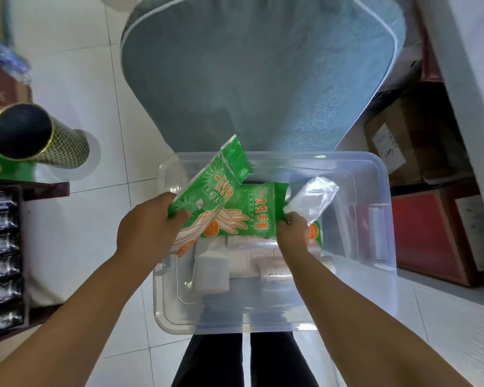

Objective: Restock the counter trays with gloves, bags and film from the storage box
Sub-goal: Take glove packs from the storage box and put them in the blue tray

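The left hand gripped one green glove packet, lifted over the clear storage box, long axis slanting up and away. The right hand pinched a second glove packet lying in the box, just beside it, together with a clear bag

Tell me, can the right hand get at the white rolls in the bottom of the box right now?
Probably not yet: the right hand is pinching a green glove pack, which lies over part of the white rolls.
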Tool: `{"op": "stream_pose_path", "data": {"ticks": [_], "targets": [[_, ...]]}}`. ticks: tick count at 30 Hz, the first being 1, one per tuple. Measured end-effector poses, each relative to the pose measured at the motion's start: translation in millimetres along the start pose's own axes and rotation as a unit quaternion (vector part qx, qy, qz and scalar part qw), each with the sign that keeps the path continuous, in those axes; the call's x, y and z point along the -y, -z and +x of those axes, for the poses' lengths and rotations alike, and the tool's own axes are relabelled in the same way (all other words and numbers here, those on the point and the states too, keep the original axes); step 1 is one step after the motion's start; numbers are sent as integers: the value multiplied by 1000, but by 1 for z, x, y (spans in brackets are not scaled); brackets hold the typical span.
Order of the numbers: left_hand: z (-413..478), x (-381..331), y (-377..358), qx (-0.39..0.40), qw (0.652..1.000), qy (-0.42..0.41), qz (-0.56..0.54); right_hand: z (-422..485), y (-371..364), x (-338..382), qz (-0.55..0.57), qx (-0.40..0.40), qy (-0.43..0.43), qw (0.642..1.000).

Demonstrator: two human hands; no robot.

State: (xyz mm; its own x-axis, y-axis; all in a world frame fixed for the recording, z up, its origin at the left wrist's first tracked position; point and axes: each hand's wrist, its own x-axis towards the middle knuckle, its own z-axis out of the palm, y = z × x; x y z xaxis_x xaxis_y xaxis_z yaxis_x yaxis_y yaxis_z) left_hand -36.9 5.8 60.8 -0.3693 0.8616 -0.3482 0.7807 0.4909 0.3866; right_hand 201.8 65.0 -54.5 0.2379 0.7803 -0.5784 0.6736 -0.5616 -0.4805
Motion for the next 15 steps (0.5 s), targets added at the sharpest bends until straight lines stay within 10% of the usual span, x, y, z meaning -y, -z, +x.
{"op": "stream_pose_path", "data": {"ticks": [15], "targets": [[-14, -101, 65, 21, 990, -126, -55, -152, 219, 54, 6, -91, 248, 964]]}}
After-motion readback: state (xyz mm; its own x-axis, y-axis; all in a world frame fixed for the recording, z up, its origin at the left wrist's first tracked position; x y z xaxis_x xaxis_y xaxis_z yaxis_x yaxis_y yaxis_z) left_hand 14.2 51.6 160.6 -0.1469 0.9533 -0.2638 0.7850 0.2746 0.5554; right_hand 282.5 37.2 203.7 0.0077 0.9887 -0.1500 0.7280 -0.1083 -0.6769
